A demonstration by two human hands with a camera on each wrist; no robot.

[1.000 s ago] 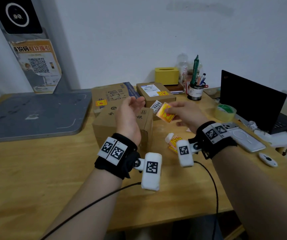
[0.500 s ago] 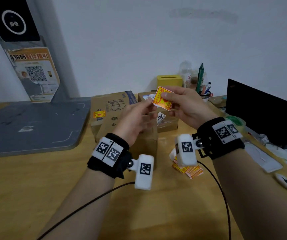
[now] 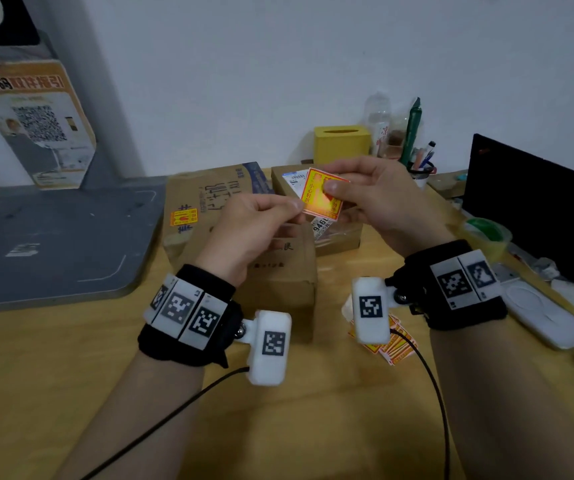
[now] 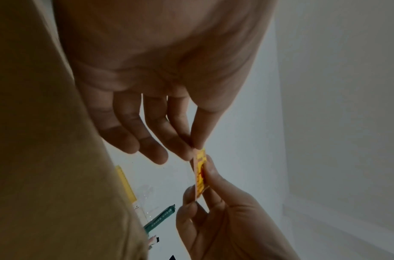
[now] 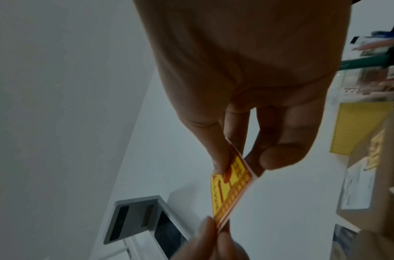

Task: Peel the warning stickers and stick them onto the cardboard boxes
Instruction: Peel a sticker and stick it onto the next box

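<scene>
My right hand (image 3: 379, 199) pinches a yellow-and-red rectangular warning sticker (image 3: 320, 195) in the air while my left hand (image 3: 254, 230) nips its corner to start the peel. One brown cardboard box (image 3: 205, 206) on the bench (image 3: 70, 358) already wears a sticker; more stickers (image 3: 393, 344) wait.

Wooden counter (image 3: 70, 375) carries: three cardboard boxes (image 3: 278, 271) grouped at centre; loose warning stickers (image 3: 396, 348) just right of the nearest box; grey stand base (image 3: 53, 237) at left; yellow tissue box (image 3: 342, 143), pen cup (image 3: 420, 171), laptop (image 3: 538, 202) at right.
</scene>
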